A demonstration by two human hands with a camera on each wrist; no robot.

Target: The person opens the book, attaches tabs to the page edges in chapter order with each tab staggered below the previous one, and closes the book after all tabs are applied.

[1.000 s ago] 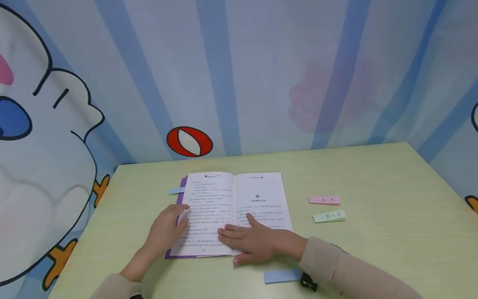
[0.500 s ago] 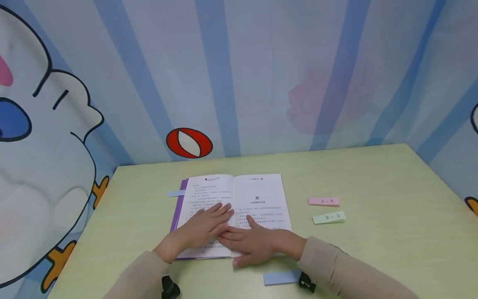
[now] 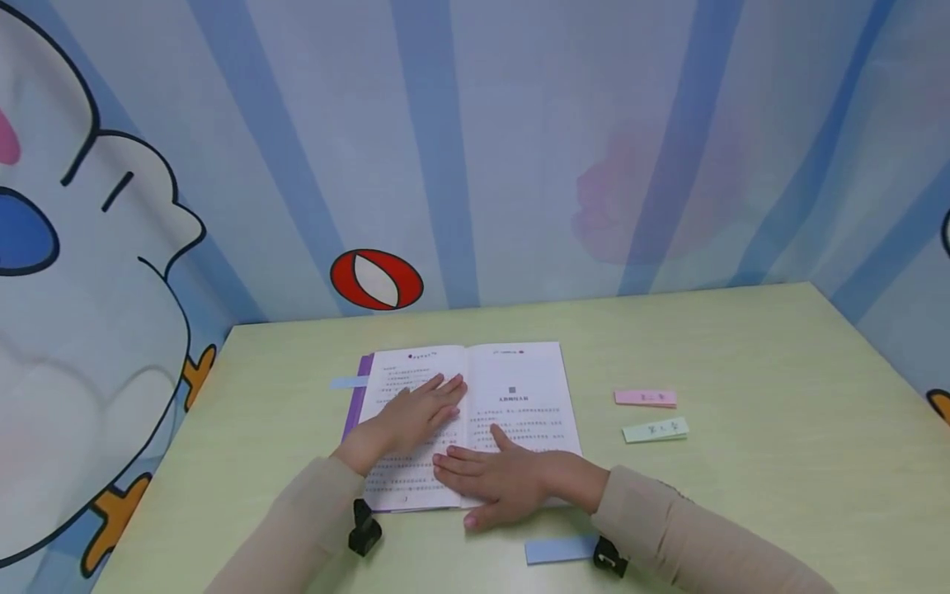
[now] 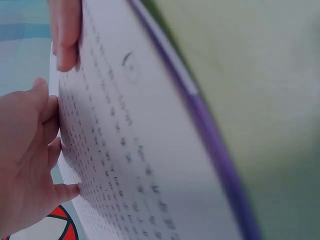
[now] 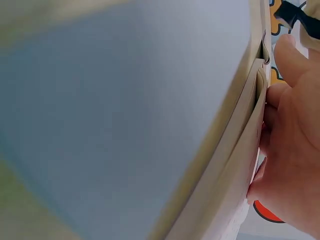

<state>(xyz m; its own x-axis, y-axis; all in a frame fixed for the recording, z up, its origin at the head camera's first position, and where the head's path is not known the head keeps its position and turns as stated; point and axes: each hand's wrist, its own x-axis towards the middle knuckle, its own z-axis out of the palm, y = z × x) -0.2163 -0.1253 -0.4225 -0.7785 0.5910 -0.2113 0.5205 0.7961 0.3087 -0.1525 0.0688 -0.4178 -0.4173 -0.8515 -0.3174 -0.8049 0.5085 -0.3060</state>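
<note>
Purple cover [image 3: 358, 406] showing along its left edge, the book [image 3: 519, 371] lies spread flat on the bench [image 3: 742, 495]. I'd judge it light, its pages soft, slightly slick and easily creased; both cover edges together would make the safest hold. The left hand [image 3: 417, 417] rests with fingers extended on the left page, the right hand [image 3: 496, 480] fanned wide across the lower fold; neither grips anything. A blue tab [image 3: 347, 382] juts out left; pink [image 3: 645, 398] and green slips [image 3: 656, 430] lie to the right, a blue slip [image 3: 558, 550] nearer me.
</note>
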